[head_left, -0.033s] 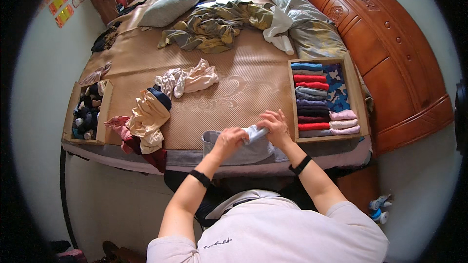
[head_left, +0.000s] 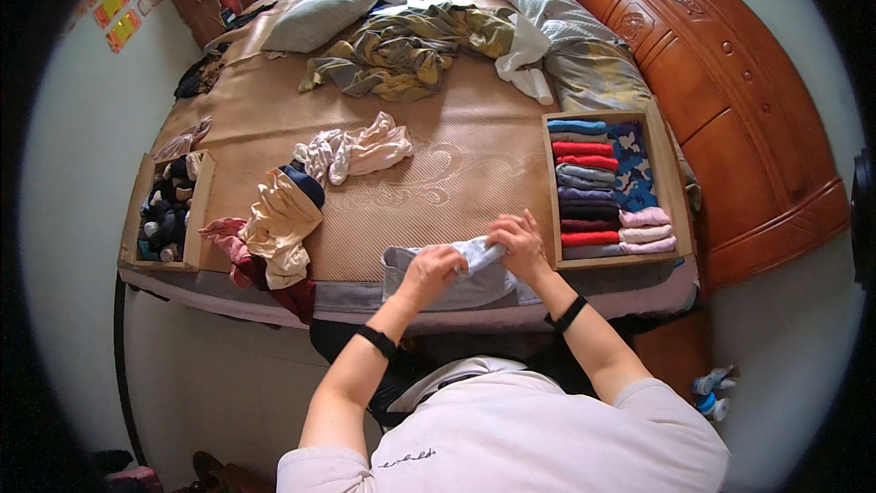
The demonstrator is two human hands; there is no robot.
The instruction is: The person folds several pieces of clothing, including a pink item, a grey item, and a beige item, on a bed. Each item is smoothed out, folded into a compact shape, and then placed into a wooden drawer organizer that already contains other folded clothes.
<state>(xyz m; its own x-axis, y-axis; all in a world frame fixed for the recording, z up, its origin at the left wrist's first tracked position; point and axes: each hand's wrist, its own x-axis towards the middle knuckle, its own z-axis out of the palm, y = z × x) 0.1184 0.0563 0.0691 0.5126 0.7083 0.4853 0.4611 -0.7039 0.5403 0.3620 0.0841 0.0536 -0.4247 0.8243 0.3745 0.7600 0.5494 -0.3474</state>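
A light grey garment (head_left: 490,292) lies at the front edge of the bed, partly spread, its exact kind hard to make out. My left hand (head_left: 434,274) is closed on its upper edge, fingers bent. Just to the right, my right hand (head_left: 520,248) grips the same raised, paler bluish fold between thumb and fingers, other fingers partly lifted. Both palms hide some of the cloth. Right of my hands stands a wooden drawer box (head_left: 554,192) with rows of folded clothes (head_left: 587,162) in blue, red, grey and pink.
Crumpled cream clothing (head_left: 278,228) and pale pink clothing (head_left: 379,146) lie to the left on the woven mat (head_left: 438,192). Beyond stands another wooden box (head_left: 203,210) of dark rolled items. A rumpled yellow-grey blanket (head_left: 397,59) lies farther back; a carved headboard (head_left: 712,100) borders the right.
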